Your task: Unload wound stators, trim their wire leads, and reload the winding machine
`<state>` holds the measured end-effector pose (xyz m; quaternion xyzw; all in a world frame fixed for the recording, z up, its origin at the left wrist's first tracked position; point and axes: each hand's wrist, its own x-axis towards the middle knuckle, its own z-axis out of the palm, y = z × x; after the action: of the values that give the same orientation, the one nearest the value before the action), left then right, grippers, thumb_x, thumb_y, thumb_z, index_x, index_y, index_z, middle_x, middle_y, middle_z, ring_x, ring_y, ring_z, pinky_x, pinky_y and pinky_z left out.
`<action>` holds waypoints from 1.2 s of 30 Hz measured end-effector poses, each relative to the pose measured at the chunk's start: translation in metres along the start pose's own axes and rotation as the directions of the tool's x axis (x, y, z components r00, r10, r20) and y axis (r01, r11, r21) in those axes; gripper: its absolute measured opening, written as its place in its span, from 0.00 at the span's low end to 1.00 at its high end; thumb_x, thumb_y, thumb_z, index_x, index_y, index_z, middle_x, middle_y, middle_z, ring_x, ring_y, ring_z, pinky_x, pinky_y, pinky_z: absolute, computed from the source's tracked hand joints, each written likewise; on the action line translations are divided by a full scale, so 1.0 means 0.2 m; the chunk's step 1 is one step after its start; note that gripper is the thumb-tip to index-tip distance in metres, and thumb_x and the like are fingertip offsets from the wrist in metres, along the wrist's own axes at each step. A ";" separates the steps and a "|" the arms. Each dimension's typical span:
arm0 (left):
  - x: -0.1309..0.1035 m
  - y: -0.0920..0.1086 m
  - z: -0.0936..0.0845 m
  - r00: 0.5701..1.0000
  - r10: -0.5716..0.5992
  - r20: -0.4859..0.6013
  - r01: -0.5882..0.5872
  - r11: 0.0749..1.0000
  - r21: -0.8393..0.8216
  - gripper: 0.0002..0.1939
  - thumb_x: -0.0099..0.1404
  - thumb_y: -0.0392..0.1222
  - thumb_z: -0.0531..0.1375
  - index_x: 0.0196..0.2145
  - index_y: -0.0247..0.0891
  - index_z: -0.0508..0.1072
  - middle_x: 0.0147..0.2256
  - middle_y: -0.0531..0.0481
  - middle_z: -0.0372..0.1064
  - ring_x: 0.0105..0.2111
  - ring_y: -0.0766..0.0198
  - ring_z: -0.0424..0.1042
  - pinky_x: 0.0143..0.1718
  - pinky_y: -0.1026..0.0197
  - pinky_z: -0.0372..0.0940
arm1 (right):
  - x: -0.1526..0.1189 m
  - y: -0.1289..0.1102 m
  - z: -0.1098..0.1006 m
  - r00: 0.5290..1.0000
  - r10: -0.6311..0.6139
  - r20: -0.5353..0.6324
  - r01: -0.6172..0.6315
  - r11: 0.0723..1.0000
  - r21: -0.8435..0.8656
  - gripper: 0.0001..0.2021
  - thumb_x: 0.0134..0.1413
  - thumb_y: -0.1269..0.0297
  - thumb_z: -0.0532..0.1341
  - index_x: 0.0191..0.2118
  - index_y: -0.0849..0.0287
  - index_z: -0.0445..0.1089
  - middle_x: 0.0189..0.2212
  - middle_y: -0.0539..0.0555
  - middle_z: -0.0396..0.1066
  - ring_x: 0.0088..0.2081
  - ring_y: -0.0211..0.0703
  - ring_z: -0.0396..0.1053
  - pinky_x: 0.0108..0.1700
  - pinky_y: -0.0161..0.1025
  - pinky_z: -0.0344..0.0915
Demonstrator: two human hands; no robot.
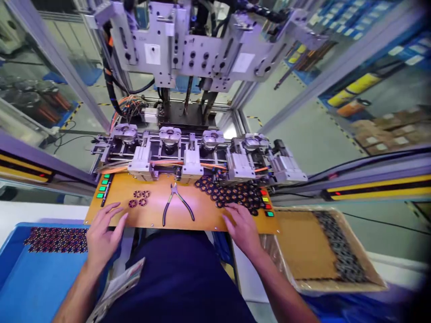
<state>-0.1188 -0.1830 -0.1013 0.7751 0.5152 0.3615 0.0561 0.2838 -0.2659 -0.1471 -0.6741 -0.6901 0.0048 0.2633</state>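
Note:
My left hand point(105, 232) hovers at the left front of the orange-brown work board point(121, 217), fingers apart with nothing in them. Just right of it lies a small group of reddish-dark ring-shaped parts point(142, 202). A pair of cutting pliers point(174, 192), handles spread toward me, rests mid-board. My right hand point(243, 226) is at the front edge of a cluster of black ring parts point(232, 193). Its thumb stands away from the fingers and I see nothing held; whether the fingertips touch the nearest ring I cannot tell.
Behind the board stands a machine with a row of metal clamping fixtures point(170, 137). Green buttons point(103, 189) and coloured buttons point(266, 200) flank the board. Left is a blue tray point(50, 287) with dark parts; right, a lined carton point(303, 251) with grey parts. Yellow sensor bars point(380, 187) edge the sides.

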 end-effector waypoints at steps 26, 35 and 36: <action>0.42 0.59 0.02 0.979 0.191 0.073 -0.107 0.781 -0.615 0.17 0.61 0.33 0.65 0.48 0.38 0.76 0.39 0.43 0.79 0.39 0.60 0.77 0.42 0.59 0.73 | 0.50 -0.70 -0.19 0.981 -0.194 0.016 0.083 0.491 0.867 0.08 0.61 0.70 0.61 0.43 0.51 0.73 0.56 0.57 0.66 0.55 0.48 0.67 0.56 0.48 0.67; 0.38 0.47 -0.03 0.986 0.115 -0.123 -0.164 0.814 -0.557 0.17 0.61 0.30 0.63 0.48 0.37 0.75 0.40 0.41 0.77 0.40 0.61 0.78 0.42 0.62 0.74 | 0.65 -0.82 -0.13 0.931 -0.323 0.172 -0.036 0.388 0.921 0.07 0.62 0.68 0.61 0.42 0.49 0.75 0.52 0.55 0.70 0.54 0.45 0.69 0.54 0.43 0.68; 0.39 0.46 -0.03 0.984 0.109 -0.138 -0.168 0.813 -0.557 0.17 0.61 0.30 0.64 0.48 0.38 0.75 0.40 0.41 0.77 0.40 0.61 0.78 0.42 0.61 0.75 | 0.67 -0.83 -0.12 0.924 -0.331 0.192 -0.054 0.384 0.922 0.07 0.62 0.68 0.61 0.41 0.49 0.75 0.52 0.55 0.70 0.54 0.45 0.69 0.54 0.43 0.68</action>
<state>-0.0371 -0.1626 -0.0158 0.7398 0.3290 0.5393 0.2315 0.1444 -0.1646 -0.0191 -0.3441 -0.6623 0.4781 0.4629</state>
